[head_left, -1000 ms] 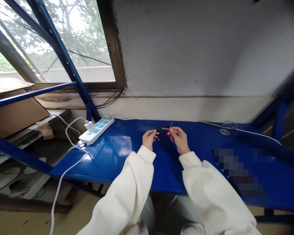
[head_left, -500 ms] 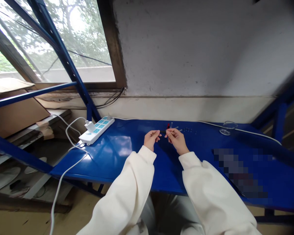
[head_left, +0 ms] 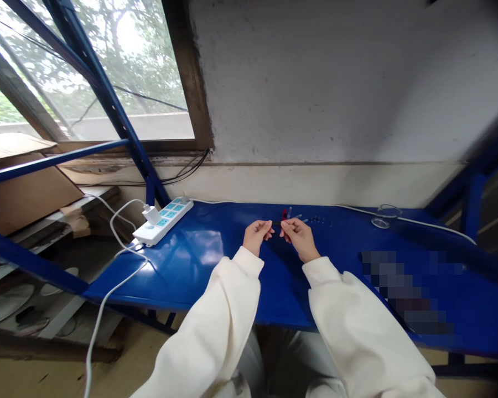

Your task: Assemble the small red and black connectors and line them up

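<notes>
Pinching at either end, the left hand (head_left: 257, 234) and right hand (head_left: 299, 234) grip a short, thin black rod (head_left: 276, 223) over the glossy blue surface (head_left: 178, 276), near its far edge, a slim red piece (head_left: 284, 213) beyond.

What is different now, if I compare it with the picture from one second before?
The left hand moved slightly right and the right hand slightly left, so their fingertips are closer. The thin pale piece between them no longer shows; only a short dark piece does. No letting go is visible. The power strip and the red item stayed in place.
</notes>
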Tool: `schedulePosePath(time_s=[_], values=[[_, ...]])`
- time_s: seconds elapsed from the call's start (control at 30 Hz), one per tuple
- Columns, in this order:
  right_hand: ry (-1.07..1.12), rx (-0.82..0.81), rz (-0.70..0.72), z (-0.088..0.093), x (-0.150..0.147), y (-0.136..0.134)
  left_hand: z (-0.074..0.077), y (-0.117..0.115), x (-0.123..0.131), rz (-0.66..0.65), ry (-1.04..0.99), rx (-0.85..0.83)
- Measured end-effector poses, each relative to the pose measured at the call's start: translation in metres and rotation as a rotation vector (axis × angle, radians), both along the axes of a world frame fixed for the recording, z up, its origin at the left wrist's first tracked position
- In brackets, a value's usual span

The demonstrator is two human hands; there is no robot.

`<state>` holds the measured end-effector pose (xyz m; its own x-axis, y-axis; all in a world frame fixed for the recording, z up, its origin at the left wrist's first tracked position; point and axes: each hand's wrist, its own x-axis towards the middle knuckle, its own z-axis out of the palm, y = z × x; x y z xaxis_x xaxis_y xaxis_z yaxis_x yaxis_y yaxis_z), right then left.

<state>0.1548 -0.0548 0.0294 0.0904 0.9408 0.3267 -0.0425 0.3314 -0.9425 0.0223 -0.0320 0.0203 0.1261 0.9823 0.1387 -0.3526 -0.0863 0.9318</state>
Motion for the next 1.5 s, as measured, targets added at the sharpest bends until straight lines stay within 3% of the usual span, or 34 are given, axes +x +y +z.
schedulePosePath(time_s=[0.23,0.57,0.67,0.77,0.9,1.2,1.5], values=[[0.033,0.023,-0.039,0.0,-0.008,0.0,0.004,-0.002,0.003,0.074,0.011,0.057],[0.063,-0.026,-0.049,-0.003,-0.012,0.001,0.009,-0.002,0.005,0.033,0.122,0.117],[0.08,-0.047,-0.094,-0.003,-0.009,0.002,0.013,0.007,-0.007,0.125,0.346,0.173],[0.087,-0.062,-0.132,-0.003,-0.008,0.003,0.014,0.021,-0.031,0.345,0.777,0.243],[0.067,-0.097,-0.131,-0.003,-0.008,0.003,0.008,0.036,-0.059,0.482,1.122,0.144],[0.025,-0.077,-0.167,-0.006,-0.004,0.004,-0.008,0.045,-0.068,0.488,1.287,0.072],[-0.052,0.036,-0.457,-0.008,0.023,0.015,-0.012,0.047,-0.068,0.499,1.373,0.084]])
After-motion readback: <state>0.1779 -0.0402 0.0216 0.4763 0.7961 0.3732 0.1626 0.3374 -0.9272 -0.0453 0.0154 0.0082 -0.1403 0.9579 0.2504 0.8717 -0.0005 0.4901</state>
